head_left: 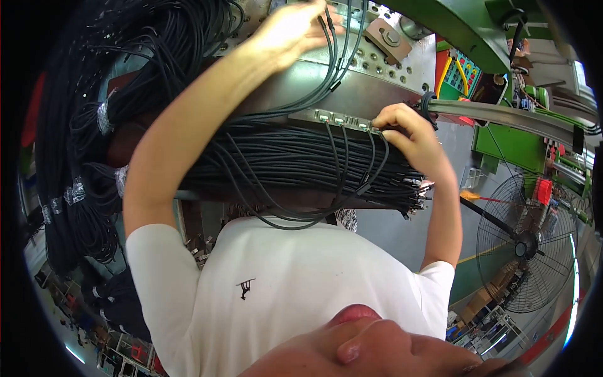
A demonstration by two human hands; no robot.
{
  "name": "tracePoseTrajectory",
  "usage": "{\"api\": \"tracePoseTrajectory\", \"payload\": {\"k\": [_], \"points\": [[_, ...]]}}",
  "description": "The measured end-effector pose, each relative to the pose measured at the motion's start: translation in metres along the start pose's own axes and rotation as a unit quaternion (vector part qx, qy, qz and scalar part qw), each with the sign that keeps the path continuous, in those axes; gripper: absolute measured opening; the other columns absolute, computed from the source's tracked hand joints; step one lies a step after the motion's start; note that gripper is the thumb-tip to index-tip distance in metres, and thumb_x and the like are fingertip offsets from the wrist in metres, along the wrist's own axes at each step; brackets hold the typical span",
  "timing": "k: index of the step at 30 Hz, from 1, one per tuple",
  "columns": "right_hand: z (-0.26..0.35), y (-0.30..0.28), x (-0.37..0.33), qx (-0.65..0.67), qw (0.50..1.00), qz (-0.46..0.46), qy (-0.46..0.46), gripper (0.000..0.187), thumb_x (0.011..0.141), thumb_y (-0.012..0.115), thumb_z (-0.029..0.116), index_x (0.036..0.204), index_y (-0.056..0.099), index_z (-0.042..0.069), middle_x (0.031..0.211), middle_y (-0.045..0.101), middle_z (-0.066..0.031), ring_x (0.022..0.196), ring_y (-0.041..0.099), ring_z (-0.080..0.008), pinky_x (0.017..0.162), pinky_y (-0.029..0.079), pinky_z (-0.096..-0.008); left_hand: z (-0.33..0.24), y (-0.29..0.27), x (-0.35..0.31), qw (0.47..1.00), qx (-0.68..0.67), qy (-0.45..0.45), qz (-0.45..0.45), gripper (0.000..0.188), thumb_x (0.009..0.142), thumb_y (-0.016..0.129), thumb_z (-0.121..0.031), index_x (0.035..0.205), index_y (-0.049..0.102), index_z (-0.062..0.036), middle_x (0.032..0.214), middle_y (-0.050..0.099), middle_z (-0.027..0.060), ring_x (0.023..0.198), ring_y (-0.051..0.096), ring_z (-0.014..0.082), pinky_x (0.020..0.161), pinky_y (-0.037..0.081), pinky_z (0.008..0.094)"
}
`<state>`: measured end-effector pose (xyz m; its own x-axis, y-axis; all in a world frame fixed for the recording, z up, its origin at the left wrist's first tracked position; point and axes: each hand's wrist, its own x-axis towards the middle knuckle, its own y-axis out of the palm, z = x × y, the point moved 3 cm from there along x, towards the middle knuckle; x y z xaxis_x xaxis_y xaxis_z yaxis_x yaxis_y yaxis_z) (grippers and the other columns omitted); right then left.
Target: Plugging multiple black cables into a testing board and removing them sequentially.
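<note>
The right hand pinches a cable plug at a metal strip. The left hand, blurred, half-curls by black cables, grip unclear.

Smooth plastic sheathes the cables; the bar looks metal.

The cable bundle lies between the person's torso and the connector strip. The right hand is at the strip's right end. Behind the strip, the left hand is left of the clamp block. Cable coils lie far left; the fan stands right.
</note>
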<state>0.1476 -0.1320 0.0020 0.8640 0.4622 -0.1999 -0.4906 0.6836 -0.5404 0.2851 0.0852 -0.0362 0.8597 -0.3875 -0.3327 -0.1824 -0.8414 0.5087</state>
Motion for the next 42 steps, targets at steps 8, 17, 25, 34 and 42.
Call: {"api": "tracePoseTrajectory", "payload": {"k": [8,17,25,34,42], "points": [[-0.090,-0.088,0.164,-0.245,0.922,-0.289,0.084,0.021,0.093,0.047,0.014,0.091,0.063,0.001,0.089,0.063,-0.0139,0.081,0.058,-0.0252,0.072,0.047,-0.0337,0.020,0.033,-0.020,0.988,-0.045,-0.070,0.130,0.040,0.101,0.038,-0.029,0.119,0.053,0.0039,0.086,0.058,0.0049,0.071,0.059,0.0126,0.071,0.054,0.0305],[0.016,-0.022,0.115,-0.019,0.901,-0.398,-0.170,0.020,0.083,0.067,0.018,0.091,0.068,-0.001,0.075,0.067,-0.0123,0.062,0.062,-0.0148,0.057,0.049,-0.0318,0.005,0.048,-0.106,0.977,-0.070,-0.188,0.067,0.043,0.098,0.040,-0.036,0.113,0.056,0.0011,0.071,0.055,0.0033,0.061,0.054,0.0157,0.066,0.049,0.0332],[0.008,0.001,0.091,0.080,0.982,-0.169,0.005,0.032,0.089,0.060,0.030,0.096,0.067,0.000,0.070,0.063,-0.0054,0.067,0.058,-0.0089,0.062,0.045,-0.0237,-0.041,-0.023,-0.186,0.989,-0.127,-0.050,-0.056,0.030,0.098,0.043,-0.030,0.072,0.039,-0.0163,0.051,0.026,-0.0074,0.039,0.022,0.0038,0.036,0.018,0.0215],[0.033,0.017,0.041,-0.318,0.892,-0.277,-0.164,0.036,0.073,0.074,0.024,0.103,0.065,0.008,0.099,0.061,-0.0056,0.096,0.057,-0.0268,0.082,0.047,-0.0356,-0.174,-0.241,-0.218,0.675,0.570,-0.092,-0.459,0.073,0.090,0.036,-0.069,0.086,0.069,-0.0042,0.063,0.062,0.0031,0.057,0.057,0.0108,0.053,0.043,0.0208],[0.027,0.040,0.018,-0.148,0.965,-0.168,-0.140,0.018,0.078,0.068,0.007,0.095,0.064,0.003,0.088,0.059,-0.0083,0.082,0.058,-0.0264,0.071,0.048,-0.0344,0.029,0.013,-0.162,0.918,0.320,-0.211,0.104,0.041,0.097,0.048,-0.032,0.100,0.062,0.0064,0.083,0.067,0.0121,0.074,0.064,0.0143,0.071,0.053,0.0271]]}}
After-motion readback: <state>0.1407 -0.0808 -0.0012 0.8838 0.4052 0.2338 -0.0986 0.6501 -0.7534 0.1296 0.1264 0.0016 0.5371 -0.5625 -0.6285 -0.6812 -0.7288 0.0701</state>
